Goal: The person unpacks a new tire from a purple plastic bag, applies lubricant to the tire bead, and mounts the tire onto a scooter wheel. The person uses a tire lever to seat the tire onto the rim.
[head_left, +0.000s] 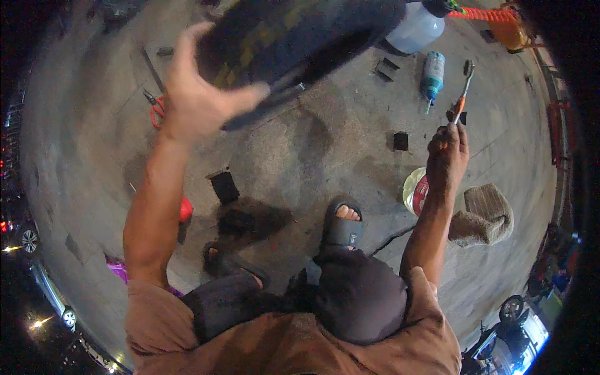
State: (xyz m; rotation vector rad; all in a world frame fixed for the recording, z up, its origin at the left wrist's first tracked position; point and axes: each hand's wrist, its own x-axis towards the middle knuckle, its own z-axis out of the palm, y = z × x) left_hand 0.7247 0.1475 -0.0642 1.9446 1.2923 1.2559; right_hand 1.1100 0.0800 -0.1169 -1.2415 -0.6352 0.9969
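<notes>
Steadying a large black rubber tyre [294, 37] at its lower edge, the left hand [194, 100] is spread open, thumb against the rim; it looks heavy, stiff and grippy, best taken by the bead. One orange-handled metal tool [464, 94] is pinched in the closed right hand [447, 156]. Counted on the concrete: one tyre, one tool, one blue spray can [432, 74], one white plastic jug [417, 28].

black tyre [294, 37] held up, orange-handled tool [463, 94] upright
</notes>
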